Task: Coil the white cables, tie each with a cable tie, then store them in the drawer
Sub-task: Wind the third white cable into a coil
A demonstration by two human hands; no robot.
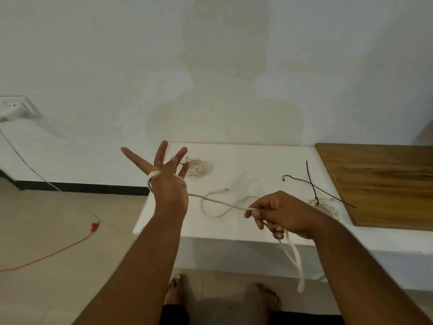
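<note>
Head view: the left hand (167, 177) is up at centre frame, fingers splayed and straight, acting as a former with the white cable (225, 203) looped round it at the base of the thumb. The right hand (284, 213), lower right of centre, is clenched round that cable. The line runs taut between the two hands, and the tail dangles below the front edge of the surface (257, 160). Here's the danger: only a turn or so sits on the left hand, so if those fingers relax, the loop could slide off and the coil is lost. Pull too hard with the right and the turns may cinch tight, making them awkward to lift off for tying. A slack loop (212, 216) lies on the surface under the taut stretch. It's hard to say whether it's the same cable, but it could snag or drag. The black cable ties (312, 184), right of centre, sit near a tied coil (326, 206), and a sweeping tail might knock them off.
</note>
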